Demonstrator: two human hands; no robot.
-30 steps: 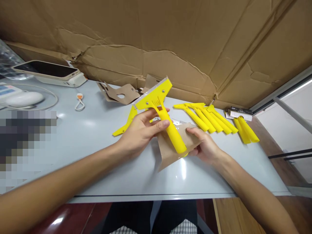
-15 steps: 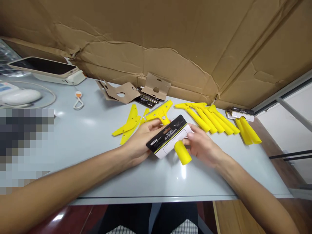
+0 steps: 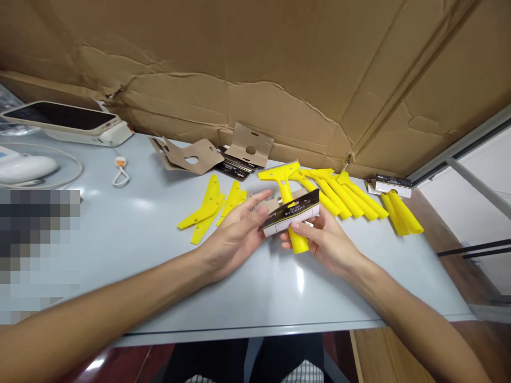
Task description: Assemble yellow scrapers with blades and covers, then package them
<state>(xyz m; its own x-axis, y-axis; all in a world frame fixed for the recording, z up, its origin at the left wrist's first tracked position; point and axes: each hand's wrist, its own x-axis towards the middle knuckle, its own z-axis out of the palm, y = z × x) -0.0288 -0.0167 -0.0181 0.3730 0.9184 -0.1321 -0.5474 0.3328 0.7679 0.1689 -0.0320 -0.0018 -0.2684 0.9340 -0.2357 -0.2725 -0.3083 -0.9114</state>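
A yellow scraper (image 3: pixel 285 175) with a wide T-shaped head is held up in the middle, its handle passing through a folded black-and-white cardboard header card (image 3: pixel 297 210). My right hand (image 3: pixel 325 236) grips the card and handle, thumb pressed on the card's front and fingers behind. My left hand (image 3: pixel 239 229) has its fingers stretched out at the card's left end; whether the fingertips touch the card I cannot tell. Loose yellow blade-head pieces (image 3: pixel 208 205) lie beyond my left hand. Several yellow scrapers (image 3: pixel 351 197) lie side by side beyond my right hand.
Unfolded header cards (image 3: pixel 195 157) are piled at the back, against a large cardboard sheet (image 3: pixel 223 48). On the right lie carded yellow scrapers (image 3: pixel 399 210). A phone (image 3: pixel 59 116) on a white box, a white cable and a strap loop (image 3: pixel 120 173) are at the left.
The scraper has turned more upright, and the card has tilted and sits higher on its handle. My left fingers have opened away from the scraper; my right thumb now presses the card's front.
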